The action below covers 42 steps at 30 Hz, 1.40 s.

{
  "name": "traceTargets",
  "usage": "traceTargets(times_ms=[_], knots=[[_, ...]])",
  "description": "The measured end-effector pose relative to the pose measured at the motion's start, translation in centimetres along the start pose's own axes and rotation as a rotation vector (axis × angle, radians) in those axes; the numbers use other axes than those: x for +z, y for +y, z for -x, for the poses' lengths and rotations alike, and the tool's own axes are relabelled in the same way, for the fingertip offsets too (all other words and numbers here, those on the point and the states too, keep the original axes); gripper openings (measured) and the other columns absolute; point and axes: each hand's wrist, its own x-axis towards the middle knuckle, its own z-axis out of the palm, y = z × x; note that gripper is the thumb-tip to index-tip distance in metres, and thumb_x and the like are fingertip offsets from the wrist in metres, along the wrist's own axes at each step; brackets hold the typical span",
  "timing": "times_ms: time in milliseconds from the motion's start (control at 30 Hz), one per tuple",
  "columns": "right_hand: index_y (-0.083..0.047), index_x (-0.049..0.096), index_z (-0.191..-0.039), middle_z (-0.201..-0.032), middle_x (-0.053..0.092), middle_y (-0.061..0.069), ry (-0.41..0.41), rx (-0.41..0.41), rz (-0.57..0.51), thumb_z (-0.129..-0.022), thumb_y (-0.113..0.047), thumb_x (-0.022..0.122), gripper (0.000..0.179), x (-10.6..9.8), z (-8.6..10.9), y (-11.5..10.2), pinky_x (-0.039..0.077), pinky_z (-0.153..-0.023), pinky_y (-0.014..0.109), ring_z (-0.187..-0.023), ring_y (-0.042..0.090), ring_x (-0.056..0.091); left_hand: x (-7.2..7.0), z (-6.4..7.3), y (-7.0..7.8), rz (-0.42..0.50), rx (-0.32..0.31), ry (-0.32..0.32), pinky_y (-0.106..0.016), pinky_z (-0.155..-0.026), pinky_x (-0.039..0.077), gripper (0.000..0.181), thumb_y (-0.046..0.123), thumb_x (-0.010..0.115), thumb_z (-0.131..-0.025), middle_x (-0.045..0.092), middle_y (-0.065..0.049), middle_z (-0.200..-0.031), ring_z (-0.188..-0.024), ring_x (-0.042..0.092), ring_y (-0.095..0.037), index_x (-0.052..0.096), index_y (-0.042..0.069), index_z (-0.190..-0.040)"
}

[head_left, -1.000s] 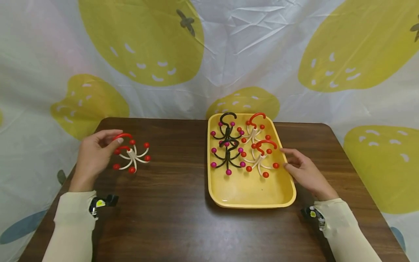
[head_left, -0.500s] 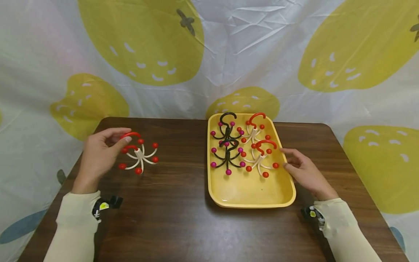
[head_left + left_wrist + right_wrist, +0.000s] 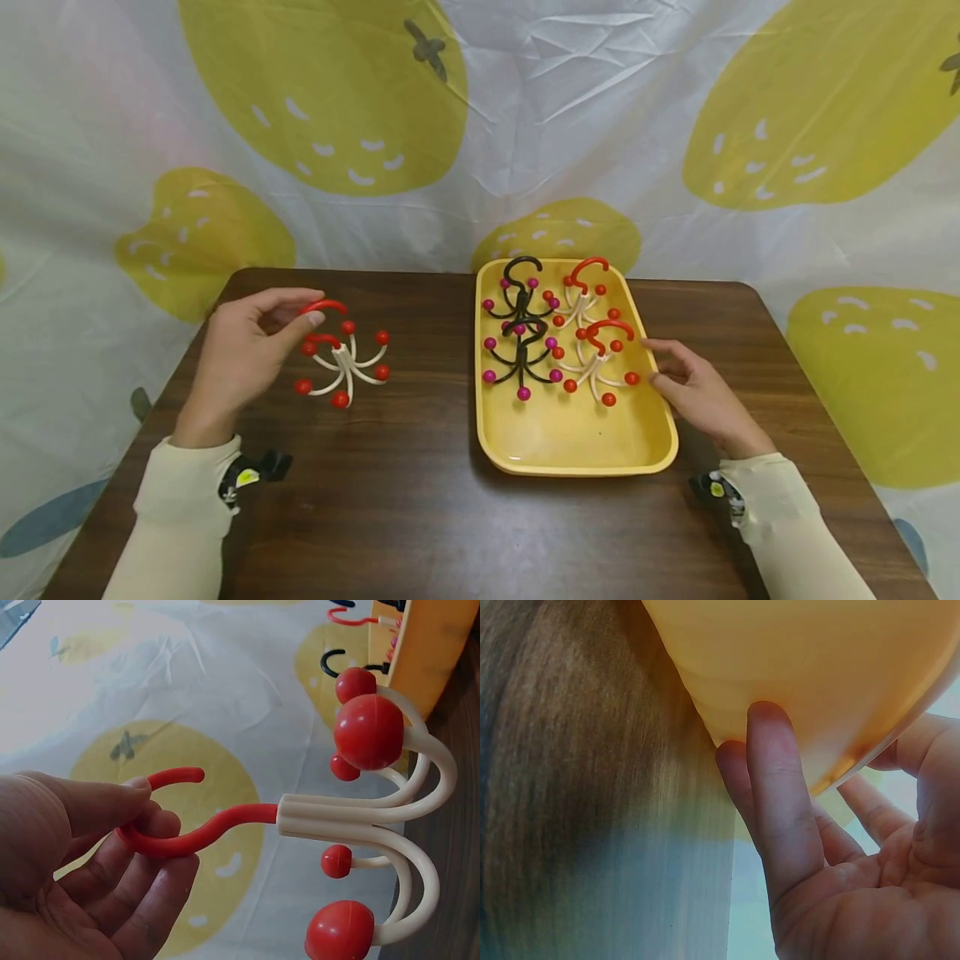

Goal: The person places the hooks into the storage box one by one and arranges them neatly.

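Note:
My left hand (image 3: pixel 243 350) pinches the red hook of a multi-arm hanging hook (image 3: pixel 342 360), which has curved white arms tipped with red balls. It hangs over the left part of the table. In the left wrist view, thumb and fingers curl round the red bend of this hook (image 3: pixel 322 814). My right hand (image 3: pixel 701 396) holds the right rim of a yellow tray (image 3: pixel 570 437). In the right wrist view, fingers lie against the tray's outer wall (image 3: pixel 825 675), and the thumb goes over the rim, partly hidden.
Inside the tray, two black hooks with magenta balls (image 3: pixel 522 354) stand on the left. Two red-and-white hooks (image 3: pixel 600 365) stand on the right. The brown wooden table (image 3: pixel 360 517) ends at a fruit-patterned curtain (image 3: pixel 360 225).
My left hand has moved right with the red-and-white hook, toward the tray. The right hand, tray and hooks inside it have stayed in place.

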Motion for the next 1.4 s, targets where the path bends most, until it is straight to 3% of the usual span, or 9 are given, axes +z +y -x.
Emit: traceTargets(times_ms=[200, 367, 567, 700, 933, 1133, 1400], knots=[[-0.022, 0.038, -0.152, -0.124, 0.058, 0.028, -0.001, -0.005, 0.001, -0.101, -0.019, 0.057, 0.055, -0.1, 0.0, 0.0, 0.061, -0.069, 0.039, -0.093, 0.027, 0.070, 0.4, 0.2, 1.2, 0.028, 0.026, -0.037, -0.017, -0.062, 0.050, 0.025, 0.031, 0.077, -0.087, 0.076, 0.002, -0.098, -0.074, 0.070, -0.010, 0.075, 0.028, -0.112], [-0.023, 0.036, -0.153, -0.126, 0.057, 0.029, -0.006, -0.002, -0.005, -0.101, -0.018, 0.057, 0.056, -0.2, -0.1, 0.1, 0.061, -0.069, 0.039, -0.094, 0.028, 0.070, 1.0, 0.2, 2.2, 0.058, 0.053, -0.058, -0.018, -0.060, 0.050, 0.024, 0.032, 0.077, -0.087, 0.077, 0.003, -0.093, -0.073, 0.071, -0.011, 0.075, 0.029, -0.110], [-0.023, 0.036, -0.153, -0.125, 0.057, 0.028, -0.010, -0.007, -0.021, -0.101, -0.017, 0.057, 0.056, -0.2, 0.0, 0.0, 0.061, -0.069, 0.040, -0.094, 0.029, 0.070, 1.8, 0.2, 3.0, 0.095, 0.088, -0.086, -0.018, -0.061, 0.050, 0.025, 0.032, 0.078, -0.086, 0.076, 0.005, -0.098, -0.074, 0.071, -0.013, 0.075, 0.030, -0.110], [-0.023, 0.037, -0.152, -0.125, 0.057, 0.028, -0.011, -0.010, -0.021, -0.101, -0.018, 0.057, 0.056, -0.2, 0.0, 0.0, 0.062, -0.070, 0.040, -0.095, 0.029, 0.069, 2.6, 0.2, 3.6, 0.101, 0.118, -0.107, -0.019, -0.058, 0.049, 0.023, 0.033, 0.078, -0.086, 0.075, 0.009, -0.100, -0.069, 0.067, -0.010, 0.075, 0.031, -0.109], [-0.024, 0.038, -0.151, -0.123, 0.058, 0.027, -0.009, -0.005, -0.023, -0.100, -0.018, 0.058, 0.055, -0.1, 0.0, 0.1, 0.061, -0.070, 0.040, -0.094, 0.028, 0.069, 4.2, 0.3, 4.9, 0.150, 0.177, -0.162, -0.022, -0.053, 0.051, 0.021, 0.031, 0.077, -0.087, 0.075, 0.008, -0.096, -0.065, 0.069, -0.022, 0.076, 0.026, -0.107], [-0.023, 0.037, -0.152, -0.124, 0.058, 0.027, -0.010, 0.001, -0.020, -0.100, -0.018, 0.058, 0.056, -0.2, 0.0, -0.1, 0.061, -0.070, 0.039, -0.095, 0.029, 0.069, 5.5, 0.4, 6.1, 0.215, 0.251, -0.225, -0.025, -0.062, 0.058, 0.025, 0.025, 0.077, -0.088, 0.075, 0.005, -0.103, -0.073, 0.072, -0.015, 0.075, 0.018, -0.111], [-0.021, 0.037, -0.152, -0.123, 0.058, 0.028, -0.011, -0.015, -0.024, -0.100, -0.018, 0.058, 0.056, -0.1, 0.0, 0.1, 0.061, -0.070, 0.038, -0.094, 0.027, 0.070, 7.0, 0.3, 7.2, 0.265, 0.270, -0.279, -0.028, -0.065, 0.060, 0.023, 0.022, 0.077, -0.088, 0.074, 0.006, -0.102, -0.075, 0.072, -0.008, 0.075, 0.018, -0.110]])
